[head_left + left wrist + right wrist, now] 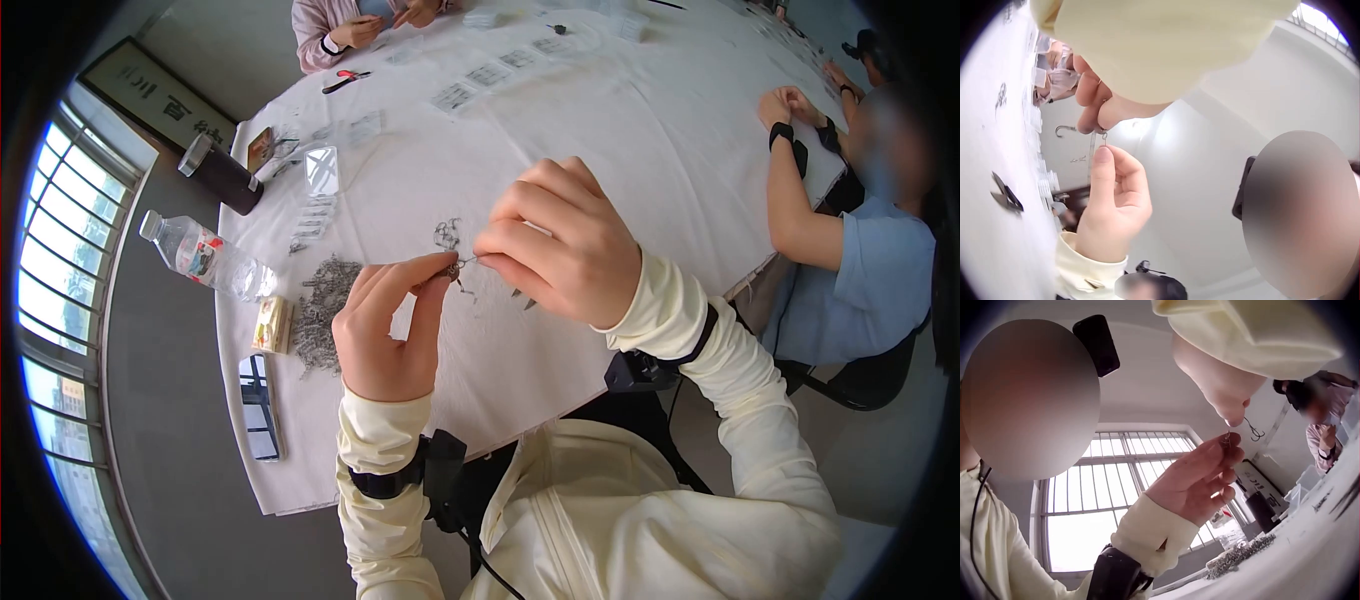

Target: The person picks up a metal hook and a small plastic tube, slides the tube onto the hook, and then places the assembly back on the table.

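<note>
Over the table, my left hand pinches a small dark metal fish hook between thumb and forefinger. Its curved points stick out beside the fingertips in both wrist views. My right hand pinches a thin wire piece, which has a small loop at the left fingertips. The two hands nearly meet at this piece; the fingers hide most of the join. On the cloth below lies a small loose cluster of hooks, and left of it spreads a large grey pile of metal hooks.
A phone, a small yellow pack, a water bottle and a dark flask line the table's left edge. Red-handled pliers and clear packets lie farther back. Black snips sit near my right hand. Other people sit around.
</note>
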`<action>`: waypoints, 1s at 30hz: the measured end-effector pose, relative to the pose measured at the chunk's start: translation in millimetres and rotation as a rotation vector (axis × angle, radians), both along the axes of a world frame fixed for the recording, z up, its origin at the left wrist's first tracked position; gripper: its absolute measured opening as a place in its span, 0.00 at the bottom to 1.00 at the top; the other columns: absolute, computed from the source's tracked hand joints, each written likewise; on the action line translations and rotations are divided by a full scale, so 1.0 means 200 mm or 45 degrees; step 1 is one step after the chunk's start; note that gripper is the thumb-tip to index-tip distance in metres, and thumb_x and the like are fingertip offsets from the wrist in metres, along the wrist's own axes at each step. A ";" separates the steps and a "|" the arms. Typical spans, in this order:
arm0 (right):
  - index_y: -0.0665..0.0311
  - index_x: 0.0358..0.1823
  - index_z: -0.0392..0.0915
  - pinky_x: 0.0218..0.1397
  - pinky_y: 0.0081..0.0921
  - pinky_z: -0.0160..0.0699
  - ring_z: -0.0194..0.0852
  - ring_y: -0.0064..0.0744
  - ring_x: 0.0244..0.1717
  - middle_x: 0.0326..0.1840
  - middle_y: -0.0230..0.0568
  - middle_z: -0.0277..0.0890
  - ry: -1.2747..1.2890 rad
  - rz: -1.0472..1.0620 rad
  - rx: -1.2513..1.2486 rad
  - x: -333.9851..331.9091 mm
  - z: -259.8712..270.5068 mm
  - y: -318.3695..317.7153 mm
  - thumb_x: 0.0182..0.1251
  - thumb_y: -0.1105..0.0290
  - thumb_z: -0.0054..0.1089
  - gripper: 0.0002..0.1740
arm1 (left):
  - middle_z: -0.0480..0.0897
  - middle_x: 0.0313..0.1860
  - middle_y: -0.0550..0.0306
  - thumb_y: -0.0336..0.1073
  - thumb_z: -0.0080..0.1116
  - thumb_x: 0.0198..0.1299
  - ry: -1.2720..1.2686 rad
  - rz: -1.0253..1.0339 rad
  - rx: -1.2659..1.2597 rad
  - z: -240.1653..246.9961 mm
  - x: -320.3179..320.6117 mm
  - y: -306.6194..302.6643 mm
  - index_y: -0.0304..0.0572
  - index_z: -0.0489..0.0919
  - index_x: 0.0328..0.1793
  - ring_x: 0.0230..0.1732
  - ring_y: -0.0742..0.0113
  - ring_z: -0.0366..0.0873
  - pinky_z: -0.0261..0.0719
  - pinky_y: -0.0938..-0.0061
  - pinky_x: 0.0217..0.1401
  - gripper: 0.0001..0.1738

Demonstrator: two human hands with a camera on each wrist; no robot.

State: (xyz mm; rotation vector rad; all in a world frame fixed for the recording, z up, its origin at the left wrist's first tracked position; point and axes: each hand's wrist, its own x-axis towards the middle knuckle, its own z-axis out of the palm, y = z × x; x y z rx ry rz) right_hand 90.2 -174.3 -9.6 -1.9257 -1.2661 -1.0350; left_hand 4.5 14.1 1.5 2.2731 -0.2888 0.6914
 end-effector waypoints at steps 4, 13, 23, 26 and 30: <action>0.55 0.33 0.80 0.45 0.30 0.63 0.69 0.32 0.39 0.34 0.27 0.73 -0.034 0.117 -0.114 0.11 -0.04 0.04 0.52 0.73 0.73 0.09 | 0.86 0.39 0.57 0.23 0.61 0.62 -0.040 0.074 -0.010 -0.05 0.05 0.03 0.37 0.87 0.47 0.37 0.67 0.79 0.75 0.75 0.43 0.09; 0.58 0.34 0.82 0.46 0.30 0.68 0.70 0.34 0.39 0.35 0.30 0.76 0.316 0.296 0.071 0.10 -0.03 0.02 0.56 0.77 0.70 0.07 | 0.84 0.37 0.54 0.25 0.60 0.64 -0.006 -0.012 -0.147 -0.05 0.06 0.04 0.38 0.86 0.46 0.35 0.66 0.80 0.76 0.74 0.39 0.08; 0.63 0.41 0.81 0.48 0.29 0.73 0.74 0.32 0.43 0.38 0.35 0.77 0.490 0.432 0.235 0.05 -0.01 0.02 0.53 0.73 0.73 0.14 | 0.82 0.38 0.56 0.25 0.60 0.65 -0.005 -0.129 -0.397 -0.03 0.03 0.01 0.33 0.85 0.48 0.36 0.72 0.73 0.72 0.78 0.43 0.08; 0.64 0.43 0.80 0.49 0.29 0.73 0.74 0.32 0.44 0.39 0.35 0.77 0.541 0.514 0.194 0.05 -0.04 0.06 0.54 0.71 0.73 0.15 | 0.82 0.38 0.56 0.24 0.60 0.64 -0.012 -0.147 -0.429 -0.03 0.02 -0.01 0.33 0.85 0.49 0.36 0.72 0.74 0.72 0.78 0.43 0.09; 0.63 0.41 0.80 0.51 0.29 0.72 0.73 0.32 0.44 0.39 0.35 0.77 0.707 0.565 0.214 0.05 -0.07 0.07 0.56 0.71 0.72 0.13 | 0.82 0.38 0.56 0.24 0.61 0.64 -0.011 -0.166 -0.448 -0.04 0.03 -0.02 0.32 0.85 0.49 0.36 0.72 0.74 0.72 0.78 0.43 0.09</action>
